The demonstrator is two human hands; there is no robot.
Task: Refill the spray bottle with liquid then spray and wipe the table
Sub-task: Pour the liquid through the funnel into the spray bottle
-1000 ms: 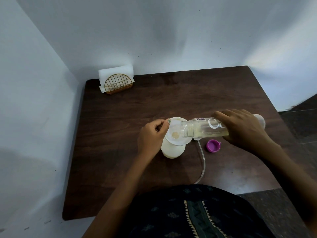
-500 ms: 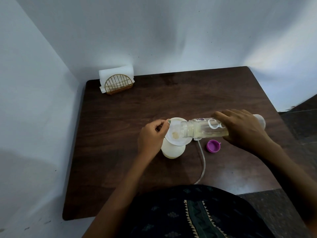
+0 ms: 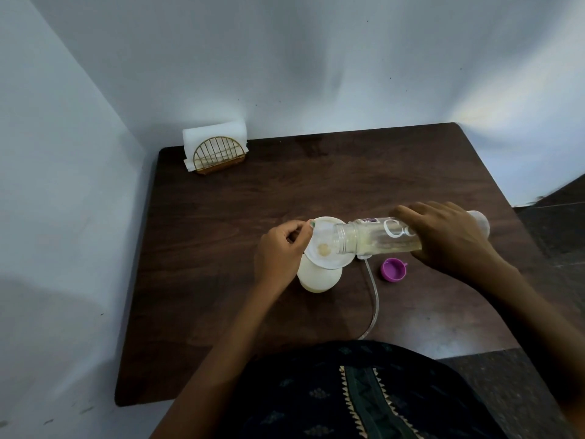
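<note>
**A:** so where's the refill at? the white spray bottle (image 3: 319, 275) is standing near the middle of the table (image 3: 221, 217) with a funnel (image 3: 327, 245) sitting in its neck, and the clear refill bottle (image 3: 376, 239) is tipped nearly flat with its mouth over the funnel.

**B:** yeah, mid-pour I'd say. Right hand (image 3: 449, 239) is wrapped around the back half of the refill bottle, left hand (image 3: 280, 251) is curled with its fingertips pinching the funnel rim to steady it. There's yellowish liquid lying along the low side of the clear bottle, so plenty left to pour. Can't tell how full the white one is.

**A:** and the sprayer part?

**B:** off the bottle. The dip tube (image 3: 468, 305) is lying on the table just right of it, running toward the person; the head is mostly hidden under the clear bottle. The purple cap (image 3: 393, 269) is open side up, right beside that.

**A:** so screwing the sprayer back on, spraying and wiping are all not done yet.

**B:** looks like it. Table's dark wood, pushed into a corner of pale walls, with a napkin holder (image 3: 217, 152) in the far left corner. Probably what gets used for wiping.
</note>
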